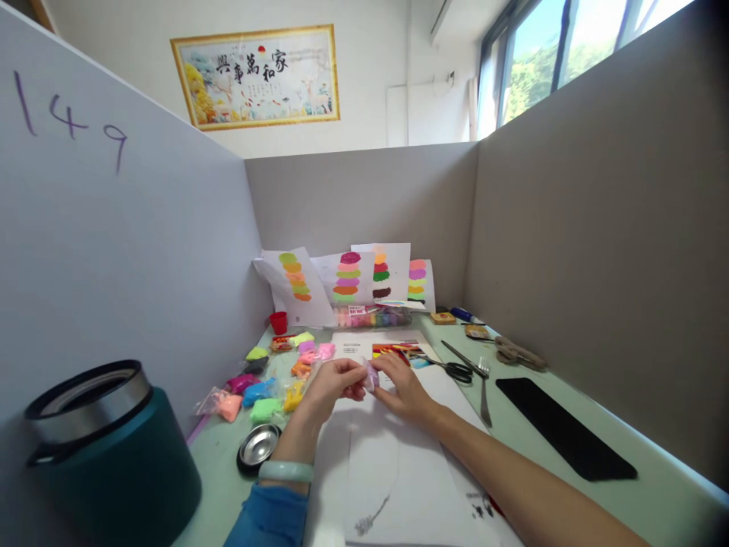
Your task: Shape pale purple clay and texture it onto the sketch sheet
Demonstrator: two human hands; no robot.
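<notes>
Above the white paper [392, 471], my left hand [333, 384] and my right hand [407, 389] meet at a small light purple clay packet [370, 376]. The fingers of my left hand pinch its left side. My right hand's thumb and fingers close on the other side, partly covering it. The packet looks wrapped in clear plastic. To the left of my hands lie several clay packets, among them a blue one [259, 390], a light green one [266, 411] and a yellow one [294, 396].
A large teal flask [125, 463] stands at the left, with a small metal-lined lid [259, 447] nearby. At the right are black scissors [456, 371], a fork [484, 367], a black strip [563, 425] and beige-handled scissors [519, 353]. Grey partitions [364, 201] surround the table; a red cup [279, 323] stands behind.
</notes>
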